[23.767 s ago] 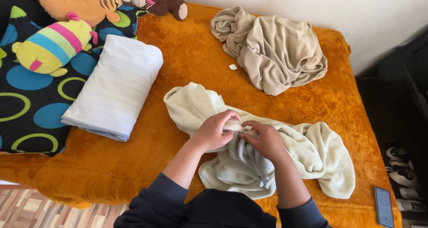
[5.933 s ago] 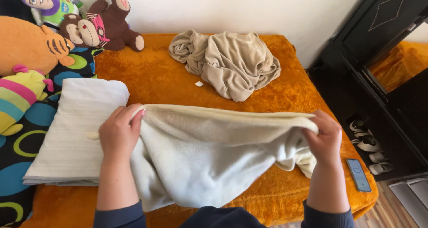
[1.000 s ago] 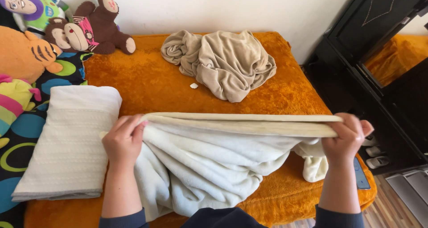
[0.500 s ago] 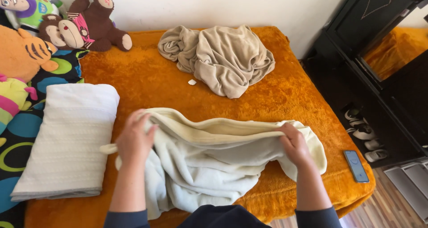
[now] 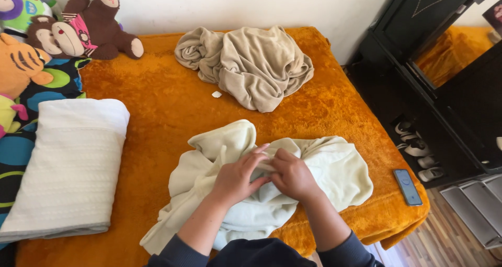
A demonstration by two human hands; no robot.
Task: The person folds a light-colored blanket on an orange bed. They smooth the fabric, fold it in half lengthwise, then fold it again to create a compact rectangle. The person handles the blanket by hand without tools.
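On orange bed cover (image 5: pixel 157 94), near front edge, I see cream towel (image 5: pixel 324 173) bunched; my left hand (image 5: pixel 238 175) and right hand (image 5: pixel 293 175) meet mid-towel, both pinching folds, knuckles touching

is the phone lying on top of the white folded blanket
No, the phone lies on the orange cover at the right corner, far from the white folded blanket.

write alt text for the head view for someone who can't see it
Two hands, left hand and right hand, meet over a bunched cream blanket on an orange plush bedspread. A crumpled beige blanket lies further back, a folded white blanket at left, plush toys in the corner, a phone at right.
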